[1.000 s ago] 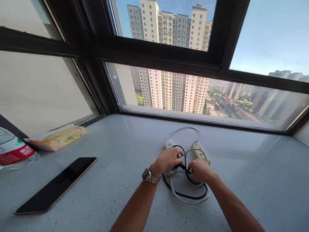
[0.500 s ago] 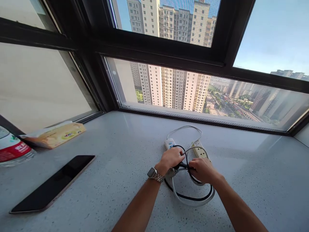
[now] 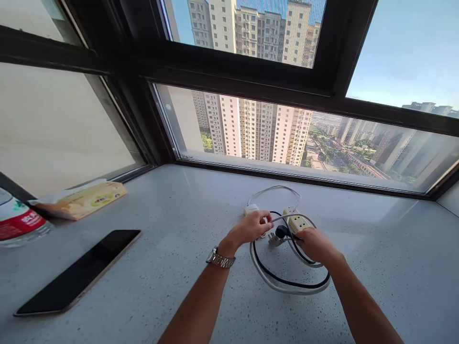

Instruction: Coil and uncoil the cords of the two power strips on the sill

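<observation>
My left hand (image 3: 251,226), with a metal watch (image 3: 219,258) on its wrist, is closed on the white power strip (image 3: 252,209) and its white cable. My right hand (image 3: 312,242) grips a black plug (image 3: 280,233) whose metal prongs stick out to the left, free of the strip. A second, yellowish power strip (image 3: 297,220) lies just behind my right hand. A black cable (image 3: 287,283) and a white cable (image 3: 272,283) loop together on the grey speckled sill (image 3: 186,267) in front of both hands.
A dark phone (image 3: 77,272) lies face up at the left. A tissue pack (image 3: 81,199) rests by the left window, and a water bottle (image 3: 16,222) with a red label lies at the far left edge. Black window frames (image 3: 251,79) close the sill behind.
The black plug has come out of the white strip and now sits in my right hand, prongs showing. Both hands moved slightly away from me and apart.
</observation>
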A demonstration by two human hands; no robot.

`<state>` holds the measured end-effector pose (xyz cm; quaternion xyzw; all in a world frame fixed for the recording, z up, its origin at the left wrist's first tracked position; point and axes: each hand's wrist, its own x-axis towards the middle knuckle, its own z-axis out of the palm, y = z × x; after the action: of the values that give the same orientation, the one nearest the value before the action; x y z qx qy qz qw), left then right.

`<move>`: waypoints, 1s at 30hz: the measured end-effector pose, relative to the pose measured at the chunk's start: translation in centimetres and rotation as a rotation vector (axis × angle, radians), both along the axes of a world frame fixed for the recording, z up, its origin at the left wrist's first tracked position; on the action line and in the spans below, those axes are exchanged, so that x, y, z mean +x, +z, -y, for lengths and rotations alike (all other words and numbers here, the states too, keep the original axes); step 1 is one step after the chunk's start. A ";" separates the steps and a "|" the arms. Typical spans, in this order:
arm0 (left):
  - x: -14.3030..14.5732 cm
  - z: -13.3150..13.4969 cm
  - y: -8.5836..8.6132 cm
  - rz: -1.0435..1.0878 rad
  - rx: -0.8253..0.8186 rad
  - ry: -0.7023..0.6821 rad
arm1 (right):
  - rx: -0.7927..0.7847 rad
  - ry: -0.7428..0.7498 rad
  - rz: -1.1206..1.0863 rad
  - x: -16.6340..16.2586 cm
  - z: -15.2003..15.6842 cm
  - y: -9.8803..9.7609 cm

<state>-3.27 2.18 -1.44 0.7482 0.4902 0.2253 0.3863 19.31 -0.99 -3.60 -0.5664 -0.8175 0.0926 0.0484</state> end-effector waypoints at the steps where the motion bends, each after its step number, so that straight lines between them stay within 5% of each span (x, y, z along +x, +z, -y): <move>1: 0.2 0.2 0.1 -0.018 -0.017 -0.012 | 0.009 -0.009 0.001 0.0 0.0 -0.1; 6: 1.5 0.4 -0.4 -0.165 0.234 0.071 | 0.027 0.081 -0.092 0.4 0.1 0.2; 11: 2.4 0.4 -0.9 -0.179 0.418 -0.165 | -0.011 0.237 -0.125 0.8 0.4 1.3; 15: 2.5 0.6 -0.8 -0.187 0.379 -0.161 | -0.027 0.244 -0.186 1.0 0.4 1.6; 21: 3.1 1.1 -0.7 -0.031 0.307 -0.027 | 0.098 0.033 -0.308 1.5 -0.6 1.2; 25: 3.6 1.1 -1.3 0.086 0.115 -0.006 | 0.157 -0.107 -0.422 1.6 -1.0 1.1; 30: 4.7 0.6 -2.7 0.277 -0.170 0.084 | 0.129 -0.092 -0.557 1.2 -1.1 0.7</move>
<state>1.45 1.62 -4.16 0.6533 0.4805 0.2998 0.5024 20.52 0.15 -2.94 -0.5515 -0.7503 0.1903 0.3110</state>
